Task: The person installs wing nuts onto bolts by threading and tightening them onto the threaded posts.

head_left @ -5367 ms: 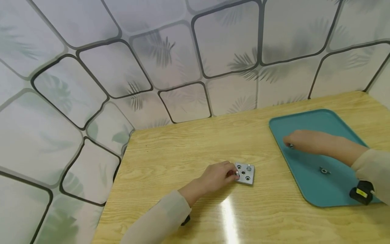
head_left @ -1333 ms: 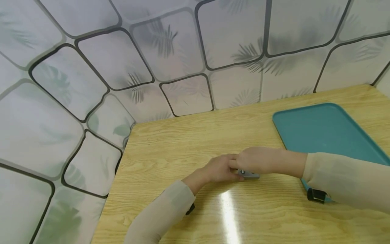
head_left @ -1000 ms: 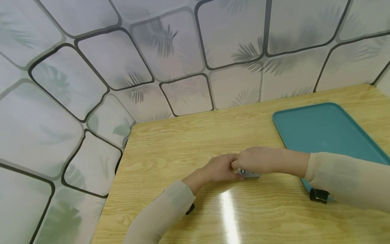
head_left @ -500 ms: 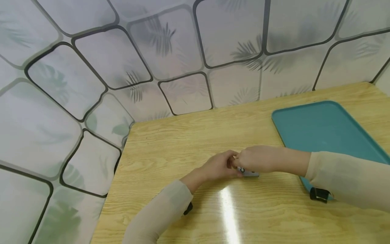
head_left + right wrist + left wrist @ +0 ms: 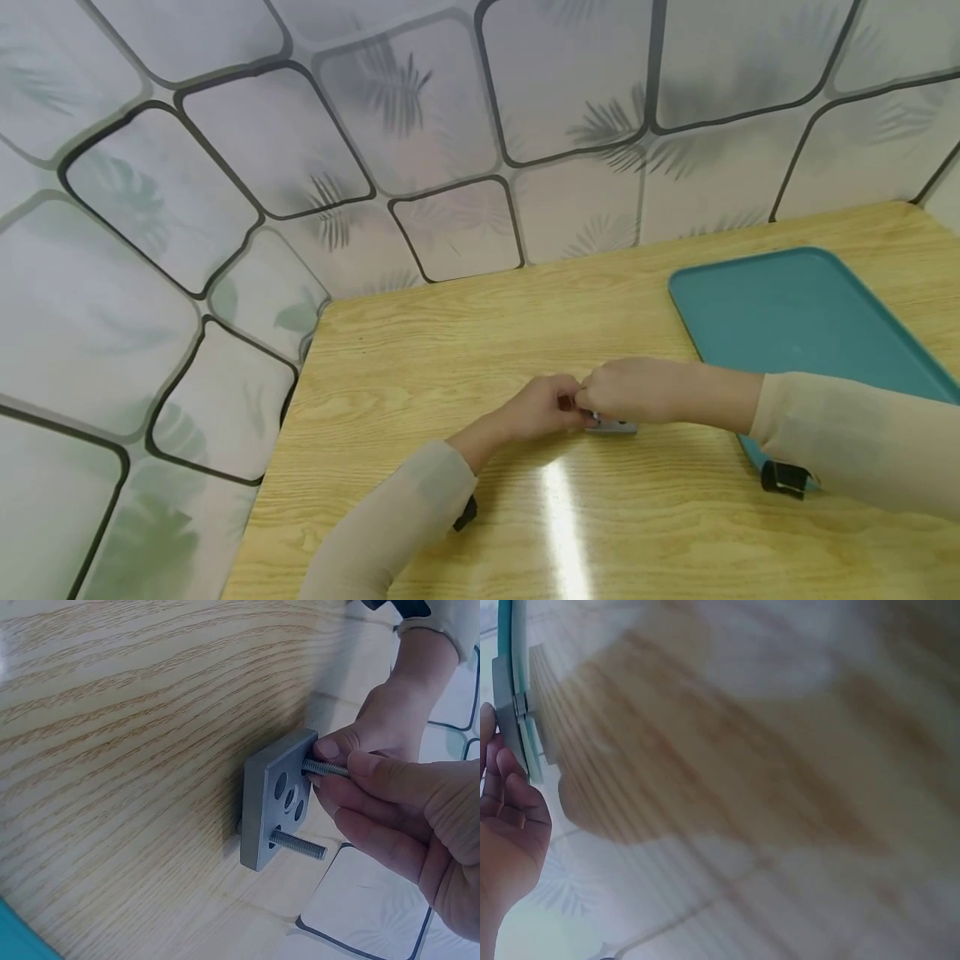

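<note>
A square grey metal plate (image 5: pixel 259 817) with several round holes fills the middle of the right wrist view, two threaded bolts standing out of its face. My left hand (image 5: pixel 532 410) holds the plate at its left side, thumb beside the upper bolt (image 5: pixel 326 766). With thumb and fingers, my right hand (image 5: pixel 626 390) pinches the free end of that bolt; I cannot tell whether a small part sits between the fingertips. The lower bolt (image 5: pixel 298 844) stands bare. In the head view the right hand covers most of the plate. Seen from the left wrist, the plate is nearly edge-on.
A teal tray (image 5: pixel 780 317) lies on the wood-grain table (image 5: pixel 420 358) to the right, partly under my right forearm. A patterned curtain-like wall (image 5: pixel 450 225) rises behind the table. Each wrist carries a black device (image 5: pixel 783 479).
Earlier, my right hand was over the tray, where small metal parts lay; it has since come left to the plate. In the last second, the left fingers shifted slightly while the right hand stayed close.
</note>
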Demonstrator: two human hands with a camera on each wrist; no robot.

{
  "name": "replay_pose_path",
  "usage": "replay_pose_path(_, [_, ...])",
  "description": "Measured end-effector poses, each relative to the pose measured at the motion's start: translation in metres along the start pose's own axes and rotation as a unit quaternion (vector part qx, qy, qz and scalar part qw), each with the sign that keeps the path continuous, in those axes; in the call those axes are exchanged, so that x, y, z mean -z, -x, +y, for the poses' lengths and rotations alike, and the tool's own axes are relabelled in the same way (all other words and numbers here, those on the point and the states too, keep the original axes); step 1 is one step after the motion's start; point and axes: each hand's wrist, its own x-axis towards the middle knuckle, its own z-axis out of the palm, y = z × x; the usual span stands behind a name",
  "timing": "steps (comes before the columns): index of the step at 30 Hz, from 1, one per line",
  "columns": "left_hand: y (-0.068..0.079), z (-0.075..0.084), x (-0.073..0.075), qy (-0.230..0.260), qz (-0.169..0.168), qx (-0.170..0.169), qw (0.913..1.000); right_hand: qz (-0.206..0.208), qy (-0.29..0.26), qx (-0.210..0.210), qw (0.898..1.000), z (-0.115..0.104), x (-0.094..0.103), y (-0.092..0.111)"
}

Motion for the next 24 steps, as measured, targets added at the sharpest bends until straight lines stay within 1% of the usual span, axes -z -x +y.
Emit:
replay_pose_path(6, [-0.0007,0.0001,-0.0010,-0.023,0.006,-0.001,0.9997,0.004,0.024,0.003,1.000,0.0000,-0.0012,-0.0004])
replay_pose_path(10, [-0.0007,0.0012,-0.0008,-0.039,0.005,-0.003,0.9992,0.016,0.040,-0.009,0.999,0.0004,-0.0028,-0.0005])
replay_pose_path(14, [-0.0010,0.0026,-0.0016,-0.054,0.008,-0.009,0.9984,0.041,0.090,-0.029,0.995,0.0000,-0.0054,-0.0010])
replay_pose_path(17, [-0.0015,0.0028,-0.0028,-0.065,0.011,-0.015,0.9977,0.046,0.122,-0.046,0.990,-0.0006,-0.0068,-0.0006])
replay_pose_path(19, [-0.0018,0.0031,-0.0034,-0.070,0.013,-0.016,0.9974,0.045,0.125,-0.057,0.989,-0.0011,-0.0070,0.0002])
replay_pose_path(22, [-0.0026,0.0032,-0.0042,-0.061,0.013,-0.013,0.9980,0.043,0.105,-0.068,0.991,-0.0016,-0.0073,0.0008])
replay_pose_path(24, [-0.0032,0.0032,-0.0047,-0.044,0.012,-0.009,0.9989,0.042,0.091,-0.072,0.992,-0.0015,-0.0075,0.0009])
